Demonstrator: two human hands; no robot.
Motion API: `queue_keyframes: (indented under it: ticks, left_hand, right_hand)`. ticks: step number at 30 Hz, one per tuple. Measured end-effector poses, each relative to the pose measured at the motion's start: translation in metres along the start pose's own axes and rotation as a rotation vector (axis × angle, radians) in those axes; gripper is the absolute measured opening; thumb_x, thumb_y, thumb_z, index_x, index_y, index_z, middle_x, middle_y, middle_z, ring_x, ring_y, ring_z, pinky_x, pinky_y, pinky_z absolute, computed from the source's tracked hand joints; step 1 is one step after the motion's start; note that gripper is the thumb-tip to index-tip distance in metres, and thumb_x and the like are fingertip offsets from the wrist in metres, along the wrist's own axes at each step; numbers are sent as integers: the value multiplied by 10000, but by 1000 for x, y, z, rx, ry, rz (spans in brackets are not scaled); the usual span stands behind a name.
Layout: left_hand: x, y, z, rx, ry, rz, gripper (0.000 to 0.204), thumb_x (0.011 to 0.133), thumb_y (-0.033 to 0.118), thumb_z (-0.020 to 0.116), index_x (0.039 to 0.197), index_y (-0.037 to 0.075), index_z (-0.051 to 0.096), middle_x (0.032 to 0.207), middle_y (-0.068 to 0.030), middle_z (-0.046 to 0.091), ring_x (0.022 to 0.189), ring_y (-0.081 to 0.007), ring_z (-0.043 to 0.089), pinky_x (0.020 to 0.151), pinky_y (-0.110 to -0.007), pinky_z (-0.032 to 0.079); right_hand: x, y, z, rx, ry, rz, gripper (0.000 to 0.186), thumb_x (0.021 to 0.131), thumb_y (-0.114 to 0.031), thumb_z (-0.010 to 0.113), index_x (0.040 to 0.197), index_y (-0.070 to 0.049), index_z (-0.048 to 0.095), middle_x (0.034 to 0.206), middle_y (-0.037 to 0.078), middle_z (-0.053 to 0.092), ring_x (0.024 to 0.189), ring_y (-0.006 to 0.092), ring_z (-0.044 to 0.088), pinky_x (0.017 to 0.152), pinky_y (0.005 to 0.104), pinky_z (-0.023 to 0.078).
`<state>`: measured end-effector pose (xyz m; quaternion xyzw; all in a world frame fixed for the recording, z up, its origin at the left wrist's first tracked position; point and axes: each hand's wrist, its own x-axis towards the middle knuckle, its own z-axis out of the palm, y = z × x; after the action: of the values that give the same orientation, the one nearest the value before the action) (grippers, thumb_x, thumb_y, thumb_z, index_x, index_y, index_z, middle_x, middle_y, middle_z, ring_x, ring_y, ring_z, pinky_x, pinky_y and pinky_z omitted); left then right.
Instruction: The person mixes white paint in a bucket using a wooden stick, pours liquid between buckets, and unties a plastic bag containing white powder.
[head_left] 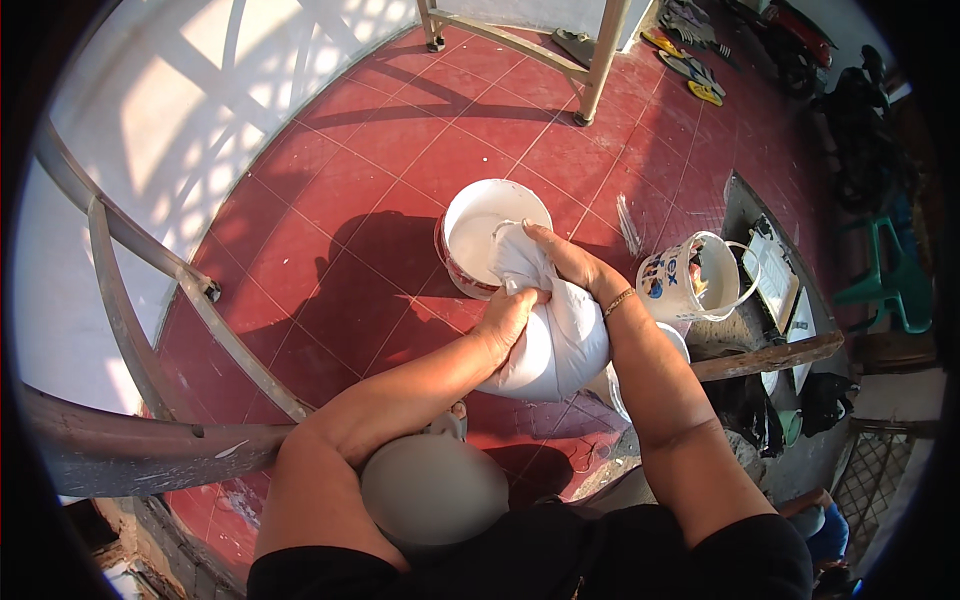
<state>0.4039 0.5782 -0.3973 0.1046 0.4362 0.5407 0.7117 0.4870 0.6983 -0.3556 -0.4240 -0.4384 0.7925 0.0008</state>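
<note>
Both my hands grip a full white plastic bag [565,345], its bulging body hanging toward me and its gathered neck leaning over the rim of a round white bucket [463,220]. My left hand [508,322] is closed round the near left side of the neck. Farther up, my right hand [572,262] is closed on the bag close to its mouth, above the bucket's right side. White material coats the inside of the bucket, which stands upright on the floor. What the bag contains is hidden.
To the right stands a white pail [668,285] with a handle, beside a wooden plank [770,357]. A metal frame [240,345] rises at the left. Sandals [690,70] lie at the far right, and a green plastic chair [888,285] is at the right edge. Red tiles [400,165] cover the floor.
</note>
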Motion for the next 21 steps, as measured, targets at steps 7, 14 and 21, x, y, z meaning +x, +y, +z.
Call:
queue_keyframes:
  ticks: [7,14,21]
  left_hand:
    - [-8,12,12,103,109,57,229,767,133,506,906,-15,611,827,-99,612,723,-194,603,657,-332,500]
    - [-4,4,9,121,137,59,193,779,126,493,840,-15,611,778,-78,594,687,-168,580,620,-331,481]
    - [0,-1,8,182,153,114,190,785,115,478,833,-20,602,775,-78,593,673,-161,577,608,-328,481]
  right_hand:
    - [10,-4,-22,-662,197,-16,483,991,-389,413,1260,-17,562,1157,148,622,1002,201,590,896,311,463]
    - [15,8,-21,-623,204,-163,450,883,-337,620,1092,62,638,986,165,671,892,208,624,812,324,487]
    - [14,4,-19,-743,309,-167,557,781,-375,665,1010,132,630,957,254,664,902,294,658,789,369,505]
